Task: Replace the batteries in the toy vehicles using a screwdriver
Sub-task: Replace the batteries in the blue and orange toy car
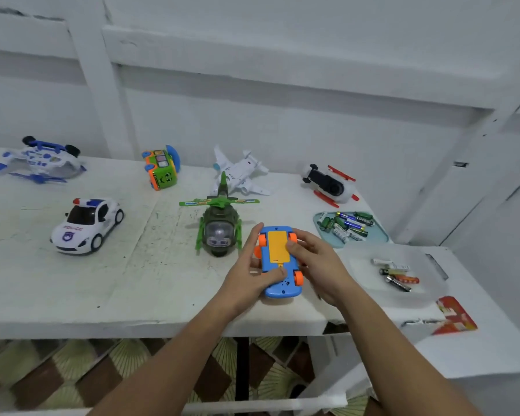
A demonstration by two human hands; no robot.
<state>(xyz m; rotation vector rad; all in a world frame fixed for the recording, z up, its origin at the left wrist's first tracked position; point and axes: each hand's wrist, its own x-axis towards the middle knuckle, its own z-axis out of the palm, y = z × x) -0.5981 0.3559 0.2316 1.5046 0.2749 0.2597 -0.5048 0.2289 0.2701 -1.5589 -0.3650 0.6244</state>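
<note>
A blue toy car (279,288) with orange wheels lies upside down near the table's front edge, its yellow battery cover (278,246) facing up. My left hand (252,271) holds the car's left side, thumb on the underside by the cover's near end. My right hand (315,259) grips the right side, with its thumb pressing on the yellow cover. No screwdriver is in view.
A green helicopter (219,232) stands just left of the car. A police car (86,225), a blue-white vehicle (39,160), a green bus (161,169), a white plane (240,172) and a red-black toy (329,184) stand around. Batteries fill a teal tray (376,238) and a clear tub (430,298).
</note>
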